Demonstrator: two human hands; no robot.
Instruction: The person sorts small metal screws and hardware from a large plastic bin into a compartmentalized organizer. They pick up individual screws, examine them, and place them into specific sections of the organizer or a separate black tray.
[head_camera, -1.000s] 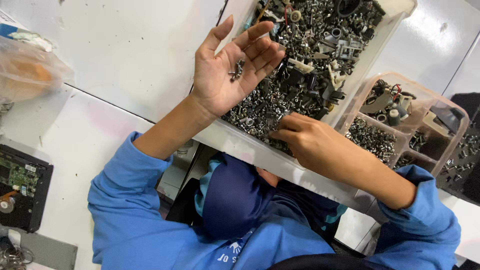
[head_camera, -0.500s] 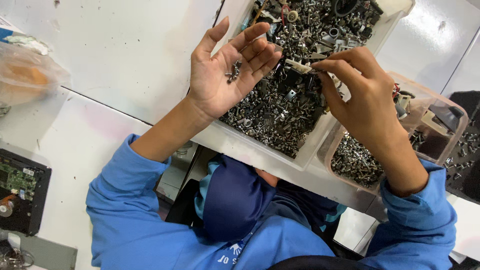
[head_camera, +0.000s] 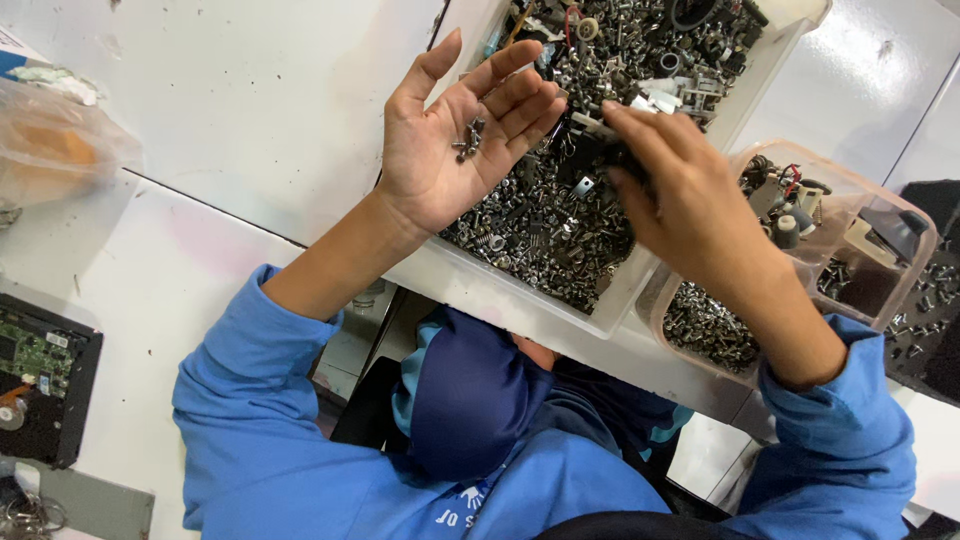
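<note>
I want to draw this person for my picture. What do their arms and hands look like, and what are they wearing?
Both arms wear long bright blue sleeves, pushed up so the forearms show. The left hand and right hand are bare: no gloves, rings or watch visible. A dark blue cloth hangs at the chest, and small white print marks the blue top.

A white table (head_camera: 220, 110) is seen, with a tray (head_camera: 560, 320) of screws under both hands, a tub (head_camera: 900, 230) right of it.
</note>
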